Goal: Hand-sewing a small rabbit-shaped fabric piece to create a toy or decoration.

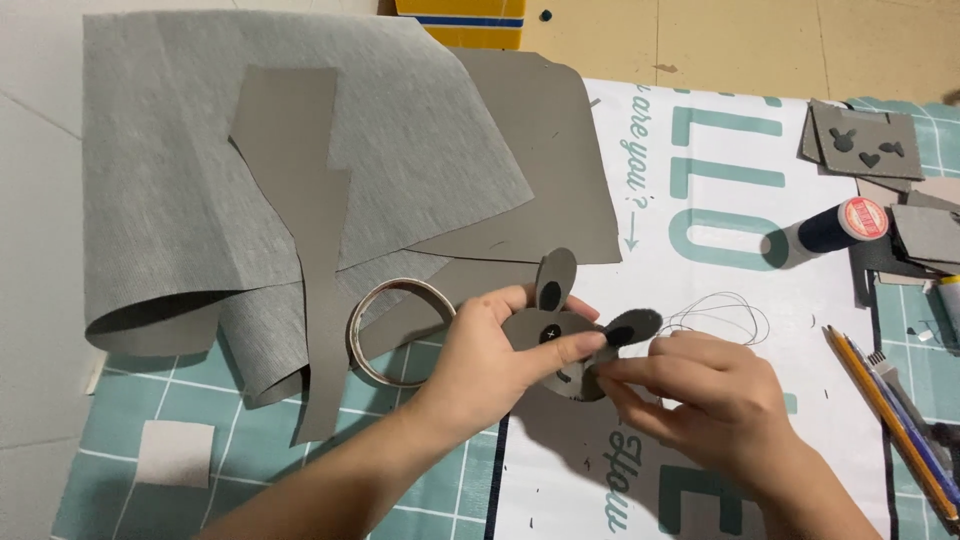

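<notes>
The right hand pinches its fingertips together at the lower right edge of a grey felt mouse face, just under the dark patch of one ear. The left hand grips the same mouse face from its left side, thumb laid across the front and fingers behind, so the piece hangs between both hands above the printed mat. Thin dark thread loops just beyond the right hand. A tape ring lies just left of the left hand. Farther off, beyond the left hand, sits folded grey fabric; beyond the right hand lies a thread spool.
</notes>
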